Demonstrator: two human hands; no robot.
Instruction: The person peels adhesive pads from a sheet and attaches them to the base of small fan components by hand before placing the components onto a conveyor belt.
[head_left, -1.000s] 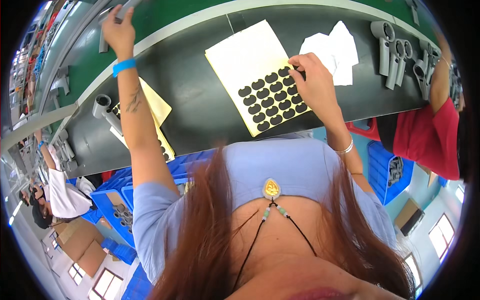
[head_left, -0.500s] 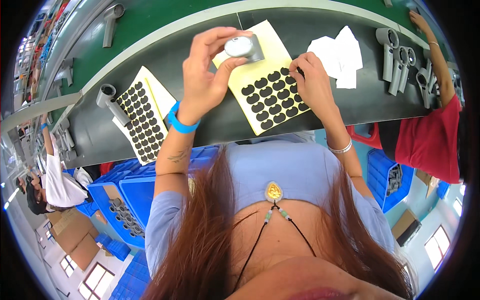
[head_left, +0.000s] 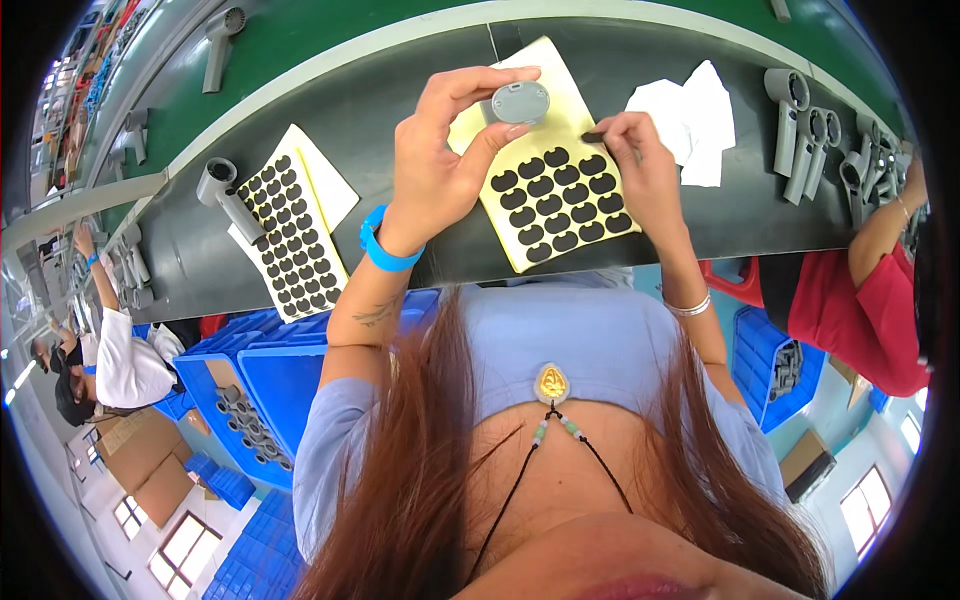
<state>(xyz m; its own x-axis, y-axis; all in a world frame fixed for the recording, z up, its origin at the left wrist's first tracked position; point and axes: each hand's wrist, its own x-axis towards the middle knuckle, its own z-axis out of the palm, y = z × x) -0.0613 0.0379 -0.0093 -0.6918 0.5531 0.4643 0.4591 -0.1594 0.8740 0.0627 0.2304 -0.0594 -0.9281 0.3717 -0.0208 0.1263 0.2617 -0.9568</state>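
Note:
My left hand (head_left: 450, 160) grips a grey handheld fan (head_left: 521, 103) between thumb and fingers, its oval handle end turned up toward me; the rest of it is mostly hidden. A pinch of my right hand (head_left: 645, 165) holds a small black oval sticker (head_left: 593, 137), lifted just off the sheet. Under both hands lies a yellow backing sheet (head_left: 560, 65) with rows of black notched oval stickers (head_left: 549, 205) on its near half; its far part is bare.
To the left, another fan (head_left: 228, 200) lies against a second sticker sheet (head_left: 290, 235). White paper scraps (head_left: 690, 120) and several grey fans (head_left: 800, 135) lie to the right on the dark table (head_left: 450, 250). A co-worker in a red sleeve (head_left: 860, 310) reaches in at right. Blue crates (head_left: 250, 400) stand below.
My left hand has moved slightly right and tilted the fan, so its oval end faces me more squarely. My right hand has pulled a sticker up from the sheet's far row. The red-sleeved arm has drawn nearer.

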